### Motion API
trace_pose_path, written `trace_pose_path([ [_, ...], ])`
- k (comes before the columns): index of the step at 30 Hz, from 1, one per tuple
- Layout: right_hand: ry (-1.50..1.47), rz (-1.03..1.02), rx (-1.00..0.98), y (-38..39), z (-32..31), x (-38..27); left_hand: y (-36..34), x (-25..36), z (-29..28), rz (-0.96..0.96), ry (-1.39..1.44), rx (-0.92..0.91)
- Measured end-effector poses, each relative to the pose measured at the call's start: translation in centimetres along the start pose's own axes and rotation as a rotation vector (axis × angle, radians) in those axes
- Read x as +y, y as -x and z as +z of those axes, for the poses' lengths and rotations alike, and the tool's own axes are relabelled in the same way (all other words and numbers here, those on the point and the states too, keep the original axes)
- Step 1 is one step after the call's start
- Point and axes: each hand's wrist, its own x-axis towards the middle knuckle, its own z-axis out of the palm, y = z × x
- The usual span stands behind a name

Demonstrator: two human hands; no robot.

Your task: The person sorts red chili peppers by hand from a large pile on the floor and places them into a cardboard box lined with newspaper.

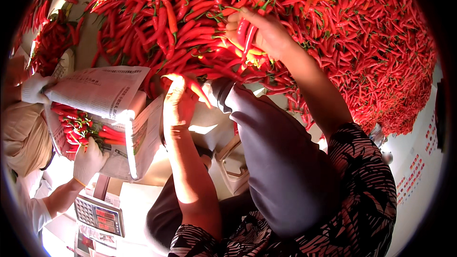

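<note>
My left hand (177,102) is raised beside my knee, fingers closed on a red chili pepper (200,94), whose tip points down to the right. Higher and to the right, my right hand (262,33) grips red chilies (248,43) at the near edge of a large heap of red chilies (362,28) with green stems. Sunlight brightens the peppers just below that hand, turning some orange-yellow.
At left, a co-worker's white-gloved hands (88,159) hold newspaper (95,88) and chilies (76,131) over a container. Below stands a digital scale (99,213). A stool frame (231,171) is under my bent leg (281,162). More chilies (47,47) lie at upper left.
</note>
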Motion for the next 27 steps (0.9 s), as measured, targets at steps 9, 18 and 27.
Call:
trace_pose_path([
  [9,-0.022,0.166,-0.022,1.3,0.9,2.5,-1.7,-2.7,0.5,-0.149,0.150,-0.107],
  [18,0.247,0.214,-0.071,1.6,3.0,3.4,-2.3,-1.6,1.6,-0.170,0.166,-0.108],
  [27,0.521,0.227,-0.146,1.4,2.9,4.9,-3.0,-2.5,1.3,-0.217,0.034,-0.039],
])
